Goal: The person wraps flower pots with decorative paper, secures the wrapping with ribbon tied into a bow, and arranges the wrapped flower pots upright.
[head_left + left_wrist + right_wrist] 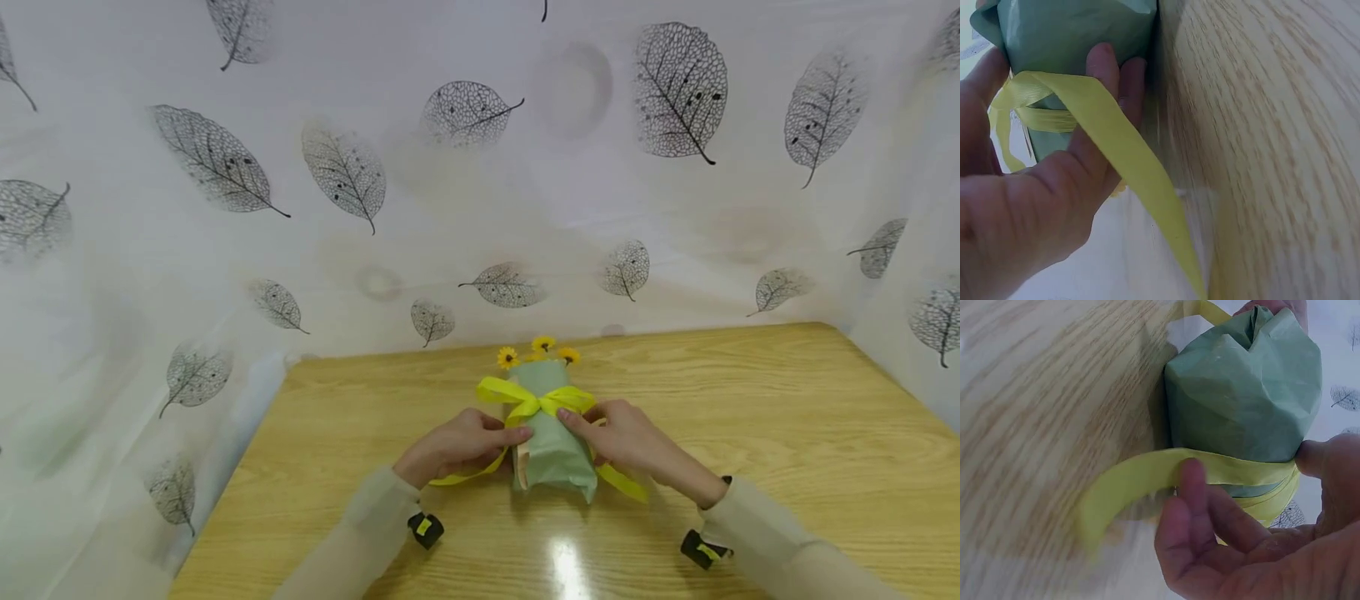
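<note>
A small bouquet wrapped in green paper [560,457] lies on the table, its yellow flowers [507,357] poking out at the far end. Round its middle runs a yellow ribbon [540,404], tied in a bow on top. My left hand [467,442] grips the left side, thumb on top and fingers low against the paper, with one ribbon tail [1132,156] trailing across them. On the other side my right hand [628,433] holds the wrap, its thumb beside the bow. The right ribbon tail [1119,487] passes by its fingertips and hangs out over the table.
The wood-grain table [750,417] reaches back to a pale curtain [480,208] printed with dark leaf shapes, which also hangs along the left and right sides. Black wrist devices [426,530] sit below both sleeves.
</note>
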`<state>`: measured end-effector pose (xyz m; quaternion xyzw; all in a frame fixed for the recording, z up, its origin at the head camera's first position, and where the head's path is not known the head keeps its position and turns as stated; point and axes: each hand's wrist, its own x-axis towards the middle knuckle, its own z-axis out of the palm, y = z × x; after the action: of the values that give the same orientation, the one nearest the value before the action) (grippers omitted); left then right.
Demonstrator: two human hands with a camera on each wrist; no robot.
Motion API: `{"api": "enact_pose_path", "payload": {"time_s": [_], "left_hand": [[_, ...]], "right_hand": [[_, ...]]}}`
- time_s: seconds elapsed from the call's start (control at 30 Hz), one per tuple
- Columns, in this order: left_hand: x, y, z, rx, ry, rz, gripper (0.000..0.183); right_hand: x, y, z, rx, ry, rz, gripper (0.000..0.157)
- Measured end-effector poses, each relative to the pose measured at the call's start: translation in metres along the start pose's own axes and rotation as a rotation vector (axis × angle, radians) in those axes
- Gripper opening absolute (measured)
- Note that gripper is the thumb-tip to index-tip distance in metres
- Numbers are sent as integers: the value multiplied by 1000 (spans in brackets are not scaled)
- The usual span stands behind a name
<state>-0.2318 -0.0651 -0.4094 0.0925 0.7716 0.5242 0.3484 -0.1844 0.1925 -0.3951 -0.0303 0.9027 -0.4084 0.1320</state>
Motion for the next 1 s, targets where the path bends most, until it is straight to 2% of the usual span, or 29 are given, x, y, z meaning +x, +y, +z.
{"api": "enact_pose_path", "payload": {"time_s": [0.23, 0.4, 0.63, 0.87, 1.0], "left_hand": [[0, 2, 1, 8, 12, -18, 47], [0, 0, 0, -2, 13, -19, 46], [1, -1, -1, -54, 17, -1, 45], [8, 1, -3, -113, 59, 136, 55], [10, 2, -3, -134, 66, 250, 47]], "right_hand": [[4, 3, -6, 60, -90, 25, 61], [7, 4, -7, 100, -121, 14, 60], [8, 3, -7, 118, -111, 15, 58], [11, -1, -9, 154, -75, -14, 60], [12, -5, -11, 139, -54, -55, 65]]}}
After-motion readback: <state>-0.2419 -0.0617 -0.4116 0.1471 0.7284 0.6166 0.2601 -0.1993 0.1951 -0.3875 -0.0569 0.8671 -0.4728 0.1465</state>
